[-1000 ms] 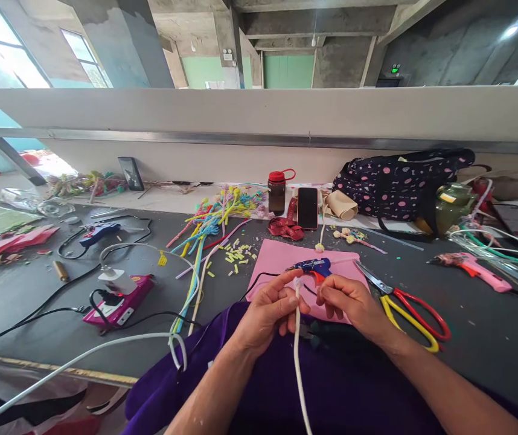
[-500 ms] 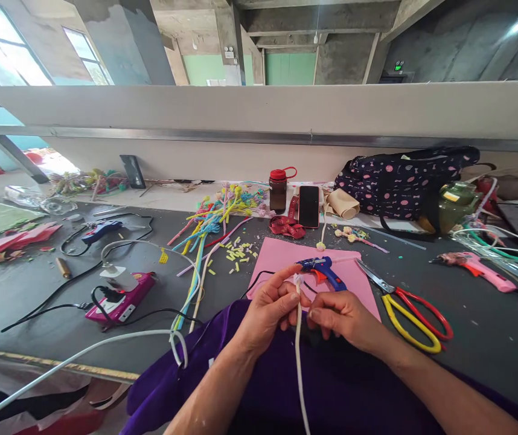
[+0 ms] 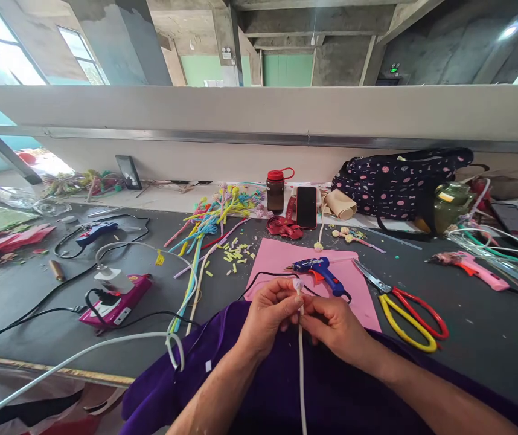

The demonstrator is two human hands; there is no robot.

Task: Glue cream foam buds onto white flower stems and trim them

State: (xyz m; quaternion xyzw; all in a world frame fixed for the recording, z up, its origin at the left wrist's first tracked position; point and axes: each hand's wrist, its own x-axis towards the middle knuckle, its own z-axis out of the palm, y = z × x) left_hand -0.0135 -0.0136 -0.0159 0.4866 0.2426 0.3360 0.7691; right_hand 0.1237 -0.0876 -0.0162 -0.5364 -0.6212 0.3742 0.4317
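Matte tabletop (image 3: 476,344) behind, both hands (image 3: 265,317) (image 3: 343,332) pinch a slender white cord (image 3: 302,368)

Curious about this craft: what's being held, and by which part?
A white cord, pinched below its lilac end by the left hand; whether the right hand grips too is unclear.

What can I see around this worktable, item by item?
Cord: one, white, in left hand
Tuft: one, lilac, atop cord
Sheet: one, pink, centre
Glue gun: one, blue, on sheet
Second glue gun: one, pink, right
Scissors: one, red-and-yellow handles, right
Strands: many, multicoloured, centre-left
Bits: many, yellow-green, beside strands
Bottle: one, red-capped, back
Phones: at least two, dark, back
Bag: one, dark, back right
Jar: one, green, beside bag
Power strip: one, magenta, left
Left hand: one, holding cord
Right hand: one, fingers at cord
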